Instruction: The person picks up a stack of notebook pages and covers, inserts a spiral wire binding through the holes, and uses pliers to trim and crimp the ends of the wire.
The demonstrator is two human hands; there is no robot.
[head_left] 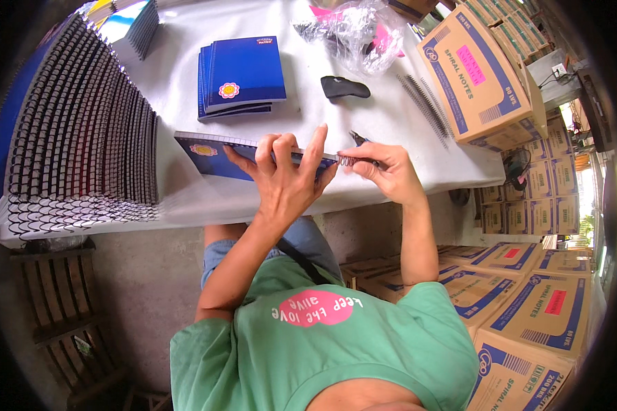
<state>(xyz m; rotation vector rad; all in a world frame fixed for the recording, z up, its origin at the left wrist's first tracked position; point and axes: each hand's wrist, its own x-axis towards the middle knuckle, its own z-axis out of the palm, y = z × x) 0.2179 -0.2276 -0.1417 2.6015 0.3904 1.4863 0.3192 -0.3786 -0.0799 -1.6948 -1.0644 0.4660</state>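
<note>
A blue notebook (212,163) with a flower picture on its cover is held up on its edge near the table's front. My left hand (286,179) grips it from above, some fingers raised and spread, thumb and others against it. At the notebook's right end a dark spiral coil (345,162) sticks out of the punched edge. My right hand (394,177) pinches this coil between thumb and fingers. Just behind the right hand lies a dark-handled tool (358,138), partly hidden, that looks like pliers. Farther back is a small pile of blue notebooks (250,72).
Tall stacks of spiral-bound notebooks (82,130) fill the table's left side. A black curved object (345,88), loose spiral coils (424,106) and clear plastic wrapping (360,38) lie on the white-covered table (301,120). A cardboard box (476,79) stands right; more boxes (528,301) are stacked below.
</note>
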